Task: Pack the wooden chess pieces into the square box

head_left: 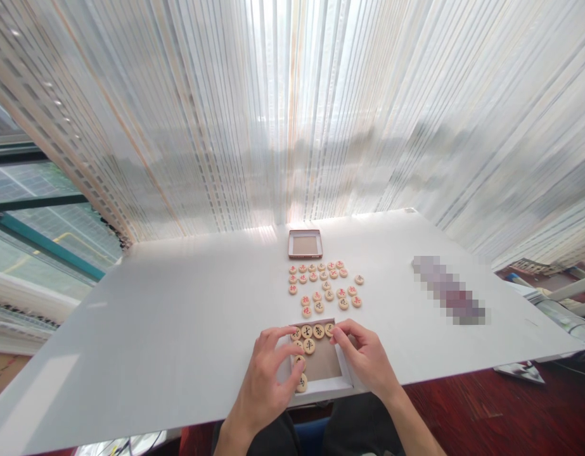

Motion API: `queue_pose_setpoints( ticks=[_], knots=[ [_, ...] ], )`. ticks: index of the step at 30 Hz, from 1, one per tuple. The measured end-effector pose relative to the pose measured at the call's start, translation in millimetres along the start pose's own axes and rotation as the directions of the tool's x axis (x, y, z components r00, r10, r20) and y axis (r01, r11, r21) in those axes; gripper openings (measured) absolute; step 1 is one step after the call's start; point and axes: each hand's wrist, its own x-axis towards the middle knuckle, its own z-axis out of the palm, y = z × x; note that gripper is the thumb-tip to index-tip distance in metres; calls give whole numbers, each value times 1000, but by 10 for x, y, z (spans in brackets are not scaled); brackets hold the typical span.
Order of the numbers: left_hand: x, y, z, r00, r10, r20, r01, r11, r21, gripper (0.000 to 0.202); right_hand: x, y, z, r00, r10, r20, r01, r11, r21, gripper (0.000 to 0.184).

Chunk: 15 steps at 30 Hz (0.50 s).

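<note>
Curtain (321,114), sheer and striped, fills everything beyond the box, and a white table (178,316) spreads out under and around it. Dark red floor (487,411) shows to the right of the box, below the table edge. The box (345,380), a shallow white-rimmed tray with a brown bottom, sits at the near table edge, straight in front of the person. Its lid (305,244), square and brown inside, lies straight beyond the box, near the curtain. The left hand (266,380) rests over the box's left side with fingers spread apart, index tip at the far left corner and thumb among the discs along the left wall, clamped on nothing. The right hand (368,361) rests on the box's right rim, thumb and index tip drawn close together at the corner disc (329,329) in the far right corner; whether they pinch it I cannot tell. Round wooden discs (309,346) with dark marks line the box's far wall and left side. Loose discs (323,285), mostly red-marked, lie scattered between box and lid.
</note>
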Motion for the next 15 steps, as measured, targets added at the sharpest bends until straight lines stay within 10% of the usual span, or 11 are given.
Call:
queue_pose_setpoints(
  ticks=[15],
  knots=[
    [-22,14,-3,999,22,32,-23,999,38,18,9,24,19,1000,22,-10,-22,1000,-7,31]
  ],
)
